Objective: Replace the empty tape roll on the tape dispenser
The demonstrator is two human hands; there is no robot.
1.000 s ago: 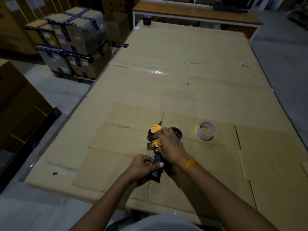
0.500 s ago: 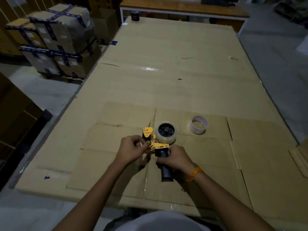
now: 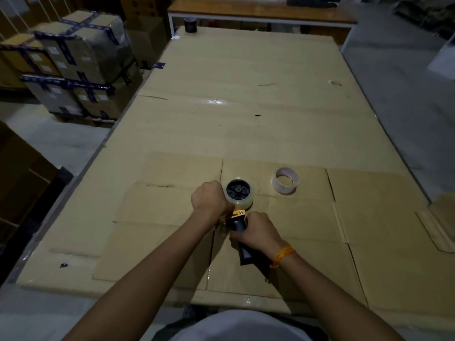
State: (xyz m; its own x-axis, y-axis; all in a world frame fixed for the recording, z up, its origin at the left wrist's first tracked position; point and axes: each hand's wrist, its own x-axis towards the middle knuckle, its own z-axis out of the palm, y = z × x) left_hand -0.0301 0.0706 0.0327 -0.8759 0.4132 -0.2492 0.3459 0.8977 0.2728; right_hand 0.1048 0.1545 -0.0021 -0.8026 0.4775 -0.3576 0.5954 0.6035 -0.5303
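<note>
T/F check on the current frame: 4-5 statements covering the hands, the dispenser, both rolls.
1. The right hand grips the tape dispenser by its black handle. True.
2. The empty tape roll sits on the dispenser's hub. False: it lies alone on the cardboard, to the right of the dispenser.
3. A clear tape roll is mounted on the dispenser. True.
4. The left hand rests flat on the cardboard, away from the dispenser. False: it is closed at the dispenser's left side, beside the mounted roll.
5. The dark roll sits at the table's far end. True.
</note>
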